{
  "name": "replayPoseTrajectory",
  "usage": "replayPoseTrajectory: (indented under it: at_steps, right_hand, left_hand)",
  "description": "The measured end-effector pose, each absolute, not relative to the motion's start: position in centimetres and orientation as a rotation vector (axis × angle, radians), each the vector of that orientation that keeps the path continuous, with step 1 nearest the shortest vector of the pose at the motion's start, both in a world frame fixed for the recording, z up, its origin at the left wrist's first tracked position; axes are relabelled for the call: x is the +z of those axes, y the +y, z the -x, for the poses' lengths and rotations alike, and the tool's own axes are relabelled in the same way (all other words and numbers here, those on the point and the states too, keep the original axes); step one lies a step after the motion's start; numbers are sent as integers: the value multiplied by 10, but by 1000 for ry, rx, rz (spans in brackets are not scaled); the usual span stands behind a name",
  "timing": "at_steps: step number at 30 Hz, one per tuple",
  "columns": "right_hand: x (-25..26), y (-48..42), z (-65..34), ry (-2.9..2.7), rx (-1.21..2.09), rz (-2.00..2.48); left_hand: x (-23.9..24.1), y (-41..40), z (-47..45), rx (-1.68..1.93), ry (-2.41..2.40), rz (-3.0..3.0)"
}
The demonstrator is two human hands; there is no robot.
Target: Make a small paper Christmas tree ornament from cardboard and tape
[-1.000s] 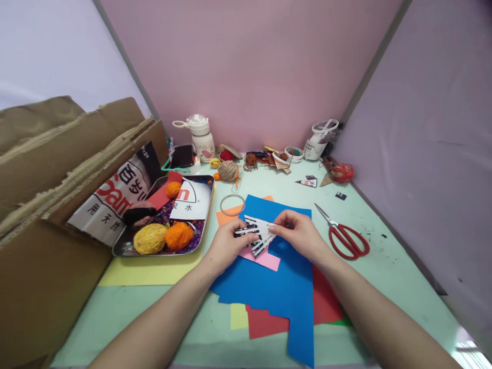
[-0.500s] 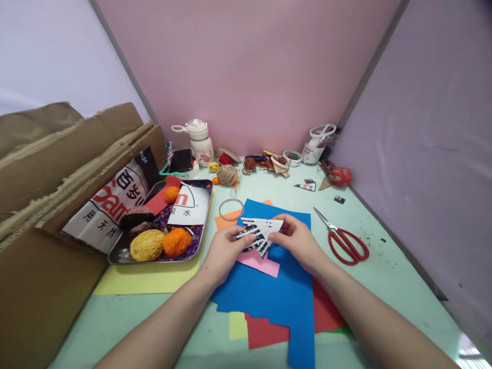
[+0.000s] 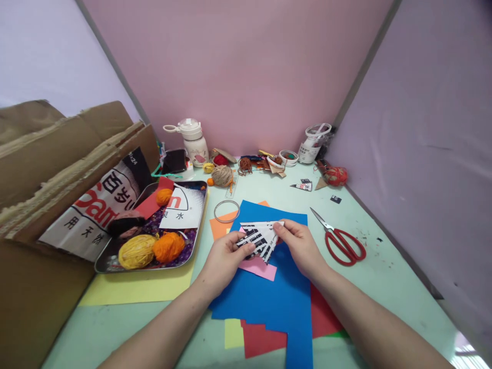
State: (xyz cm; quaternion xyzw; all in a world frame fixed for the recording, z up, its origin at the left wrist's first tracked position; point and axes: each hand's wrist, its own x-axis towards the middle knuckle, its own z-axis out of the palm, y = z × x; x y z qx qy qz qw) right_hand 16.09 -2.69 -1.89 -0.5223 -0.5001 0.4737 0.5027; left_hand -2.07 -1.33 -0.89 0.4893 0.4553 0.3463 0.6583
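Observation:
Both my hands hold a small folded piece of black-and-white printed paper (image 3: pixel 260 237) just above a blue sheet (image 3: pixel 271 287). My left hand (image 3: pixel 225 258) pinches its lower left edge with thumb and fingers. My right hand (image 3: pixel 300 245) pinches its upper right corner. A pink paper piece (image 3: pixel 258 268) lies on the blue sheet right under the held paper. Red scissors (image 3: pixel 340 239) lie shut on the table to the right of my right hand.
A metal tray (image 3: pixel 115 256) with yellow and orange yarn balls stands at left on a yellow sheet (image 3: pixel 142 287). Cardboard (image 3: pixel 46 169) leans at far left. A wire ring (image 3: pixel 226 211), a twine ball (image 3: pixel 222 175), a white bottle (image 3: pixel 192 137) and small craft clutter line the back wall. Red and orange sheets lie under the blue one.
The printed paper has been turned and raised slightly between my fingers, its top edge now level. My right hand's grip has shifted to the upper right corner. The view has drifted a little.

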Motion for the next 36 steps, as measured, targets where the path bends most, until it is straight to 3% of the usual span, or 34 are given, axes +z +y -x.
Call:
replayPoseTrajectory:
  at_steps: [9,20,29,33,36]
  right_hand:
    - [-14,-38,-149,-1456,1124,1359]
    - [-15,-38,-150,-1348,1135,1372]
    - [-16,-31,-157,-1146,1133,1411]
    - [-14,-32,-155,-1086,1158,1355]
    - [-15,-34,-150,-1163,1240,1298]
  left_hand:
    - [-6,-15,22,842,1105,-1069]
    - [-5,-17,18,757,1149,-1150]
    - [-8,-16,24,723,904,-975]
    - [-12,-21,19,554,996,-1109]
    - [-12,-23,16,631,1041,-1118]
